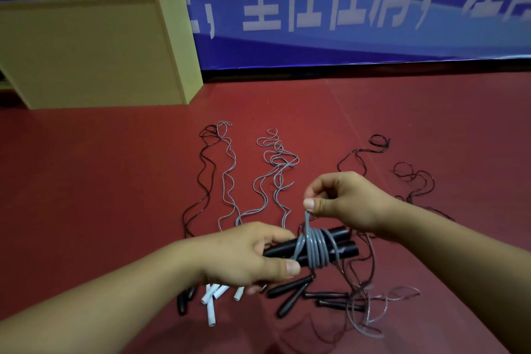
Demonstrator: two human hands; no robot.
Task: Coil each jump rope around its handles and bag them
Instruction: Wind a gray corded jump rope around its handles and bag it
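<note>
Pinching the grey cord (313, 247) just below its fingertips, the right hand (342, 201) is closed on the loose end. The paired black handles (342, 241), smooth and stiff, are gripped by the left hand (247, 253); the light, springy cord is judged likely to uncoil unless kept taut.

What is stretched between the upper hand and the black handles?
In the head view, a short taut run of grey rope rises from the coil on the black handles to the right hand.

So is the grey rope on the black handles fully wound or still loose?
Partly wound: several turns of grey rope circle the black handles, and the right hand pinches a free end above them.
</note>
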